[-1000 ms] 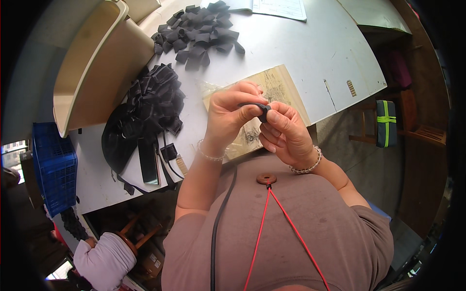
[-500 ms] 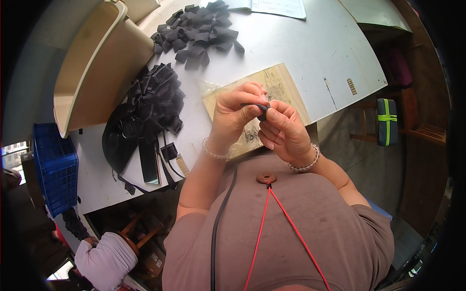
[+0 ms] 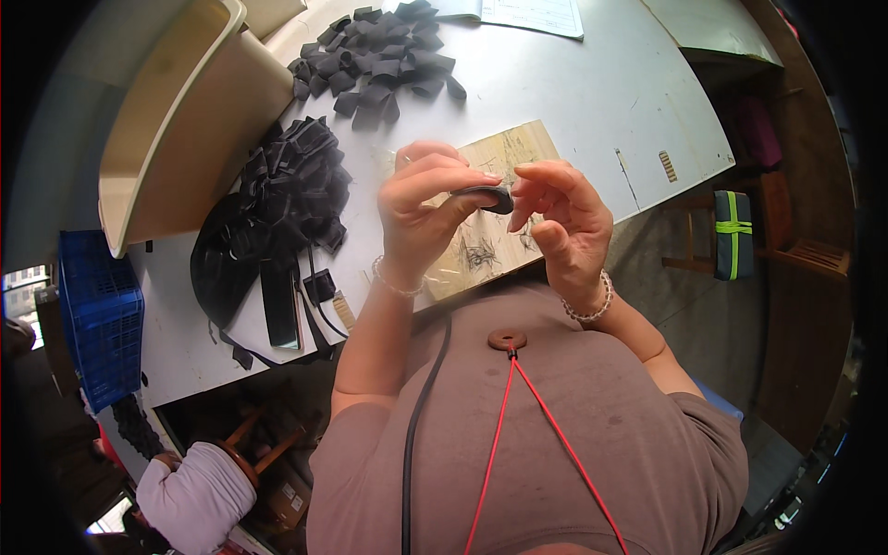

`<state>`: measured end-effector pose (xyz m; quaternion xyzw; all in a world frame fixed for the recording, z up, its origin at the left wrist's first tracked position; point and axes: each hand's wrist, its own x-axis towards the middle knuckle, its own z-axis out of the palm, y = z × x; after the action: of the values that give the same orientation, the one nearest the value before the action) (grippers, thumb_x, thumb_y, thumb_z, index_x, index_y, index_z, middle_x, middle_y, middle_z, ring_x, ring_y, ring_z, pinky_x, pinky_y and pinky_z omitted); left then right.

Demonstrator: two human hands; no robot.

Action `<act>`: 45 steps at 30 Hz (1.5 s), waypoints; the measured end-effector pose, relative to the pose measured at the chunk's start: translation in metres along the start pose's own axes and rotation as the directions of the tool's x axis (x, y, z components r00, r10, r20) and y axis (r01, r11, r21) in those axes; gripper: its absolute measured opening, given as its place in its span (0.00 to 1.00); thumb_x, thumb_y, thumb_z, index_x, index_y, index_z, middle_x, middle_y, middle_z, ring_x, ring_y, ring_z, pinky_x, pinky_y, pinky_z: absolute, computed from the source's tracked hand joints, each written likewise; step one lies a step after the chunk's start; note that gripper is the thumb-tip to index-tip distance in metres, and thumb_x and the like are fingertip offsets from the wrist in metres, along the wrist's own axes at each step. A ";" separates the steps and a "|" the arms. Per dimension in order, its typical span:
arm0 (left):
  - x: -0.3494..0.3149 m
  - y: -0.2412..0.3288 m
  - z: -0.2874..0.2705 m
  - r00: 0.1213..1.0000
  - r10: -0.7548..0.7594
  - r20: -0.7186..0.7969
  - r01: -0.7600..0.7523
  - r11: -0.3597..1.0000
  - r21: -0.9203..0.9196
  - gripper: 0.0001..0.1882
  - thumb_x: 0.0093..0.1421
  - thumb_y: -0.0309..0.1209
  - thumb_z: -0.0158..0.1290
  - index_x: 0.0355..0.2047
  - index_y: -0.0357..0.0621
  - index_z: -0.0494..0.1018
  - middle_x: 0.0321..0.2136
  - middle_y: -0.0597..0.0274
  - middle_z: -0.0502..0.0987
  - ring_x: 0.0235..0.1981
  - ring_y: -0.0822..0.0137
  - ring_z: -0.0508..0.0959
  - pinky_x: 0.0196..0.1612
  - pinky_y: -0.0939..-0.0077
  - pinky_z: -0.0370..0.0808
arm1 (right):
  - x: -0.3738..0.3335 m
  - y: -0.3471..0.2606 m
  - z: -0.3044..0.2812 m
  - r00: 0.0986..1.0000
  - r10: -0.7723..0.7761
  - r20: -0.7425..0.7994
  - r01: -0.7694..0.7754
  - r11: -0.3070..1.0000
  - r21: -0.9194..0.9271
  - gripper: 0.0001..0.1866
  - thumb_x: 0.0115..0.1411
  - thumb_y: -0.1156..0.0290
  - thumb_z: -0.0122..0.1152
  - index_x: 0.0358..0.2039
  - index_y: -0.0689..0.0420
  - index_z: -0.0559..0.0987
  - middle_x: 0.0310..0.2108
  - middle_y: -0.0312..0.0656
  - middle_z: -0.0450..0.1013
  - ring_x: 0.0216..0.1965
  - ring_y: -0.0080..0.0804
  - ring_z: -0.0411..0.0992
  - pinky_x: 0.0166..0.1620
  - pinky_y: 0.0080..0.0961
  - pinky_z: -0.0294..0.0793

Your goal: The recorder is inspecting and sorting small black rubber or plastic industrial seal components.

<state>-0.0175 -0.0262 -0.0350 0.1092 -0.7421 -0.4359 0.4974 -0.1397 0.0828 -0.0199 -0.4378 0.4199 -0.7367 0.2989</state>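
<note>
Between the thumb and fingers of my left hand [image 3: 412, 199] is a small folded black fabric strip [image 3: 496, 195], its rounded end pointing right. My right hand [image 3: 573, 213] is open beside that end, thumb and fingers apart; whether a fingertip touches the fabric I cannot tell. Both hands are above a pale, scuffed board [image 3: 523, 143] with dark marks, at the near edge of the white table [image 3: 573, 92]. To the left lies a heap of glossy black strips [image 3: 291, 185]. Farther back spreads a pile of matte black folded fabric pieces [image 3: 379, 69].
A large beige bin [image 3: 199, 139] stands at the table's left, with a blue crate [image 3: 97, 314] below it. Papers [image 3: 536, 17] lie at the far edge. On the right is a stool with a green-strapped dark cushion [image 3: 733, 236]. Another person [image 3: 199, 499] sits at lower left.
My right hand has let go of the black strip, opened and drawn back right. My left hand has shifted slightly left, still holding the strip.
</note>
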 end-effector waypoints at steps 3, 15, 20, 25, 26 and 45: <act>-0.001 -0.003 -0.005 1.000 -0.011 -0.001 0.011 0.999 0.041 0.07 0.45 0.28 0.63 0.27 0.46 0.80 0.22 0.71 0.77 0.27 0.71 0.71 0.37 0.79 0.63 | 0.011 0.002 -0.003 0.960 -0.233 0.155 0.273 0.901 -0.338 0.17 0.48 0.78 0.67 0.41 0.62 0.77 0.29 0.38 0.72 0.24 0.20 0.70 0.28 0.16 0.72; -0.005 0.006 -0.008 0.952 -0.304 0.044 0.303 0.909 -0.284 0.11 0.52 0.28 0.60 0.36 0.41 0.77 0.34 0.60 0.77 0.40 0.67 0.74 0.43 0.76 0.68 | 0.024 0.005 -0.017 0.841 -0.344 0.417 0.539 0.601 -0.590 0.07 0.49 0.77 0.64 0.28 0.59 0.75 0.24 0.40 0.71 0.19 0.30 0.70 0.20 0.23 0.67; -0.014 -0.012 -0.004 0.968 -0.234 0.095 0.246 0.958 -0.146 0.06 0.50 0.26 0.61 0.29 0.42 0.78 0.27 0.64 0.77 0.34 0.69 0.73 0.40 0.77 0.69 | 0.019 -0.003 -0.029 0.870 -0.143 0.472 0.474 0.507 -0.720 0.07 0.49 0.74 0.66 0.27 0.59 0.75 0.24 0.39 0.71 0.19 0.29 0.70 0.20 0.22 0.68; -0.008 0.003 -0.003 0.973 -0.214 0.088 0.212 0.977 0.038 0.06 0.50 0.27 0.61 0.29 0.43 0.78 0.28 0.64 0.77 0.34 0.70 0.73 0.41 0.75 0.67 | 0.021 -0.009 -0.007 0.907 -0.364 0.210 0.416 0.714 -0.563 0.08 0.46 0.76 0.68 0.27 0.58 0.78 0.26 0.39 0.73 0.21 0.25 0.71 0.23 0.19 0.71; -0.001 0.015 0.003 0.961 -0.276 -0.010 0.273 0.955 -0.117 0.07 0.50 0.27 0.62 0.30 0.42 0.78 0.29 0.64 0.76 0.34 0.69 0.73 0.40 0.75 0.67 | 0.022 -0.009 -0.006 0.890 -0.386 0.241 0.453 0.696 -0.557 0.08 0.45 0.77 0.69 0.28 0.58 0.79 0.26 0.39 0.73 0.22 0.24 0.71 0.23 0.18 0.71; -0.012 -0.015 0.024 0.983 -0.180 -0.023 0.134 0.804 -0.580 0.09 0.55 0.32 0.58 0.31 0.37 0.78 0.29 0.60 0.77 0.35 0.66 0.71 0.46 0.70 0.66 | 0.023 -0.012 -0.006 0.836 -0.452 0.313 0.534 0.534 -0.656 0.07 0.45 0.76 0.68 0.26 0.58 0.78 0.22 0.38 0.71 0.18 0.26 0.69 0.19 0.19 0.66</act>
<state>-0.0357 -0.0149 -0.0572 0.0314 -0.5444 -0.6747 0.4975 -0.1559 0.0725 -0.0016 -0.6569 0.5167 -0.5406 -0.0960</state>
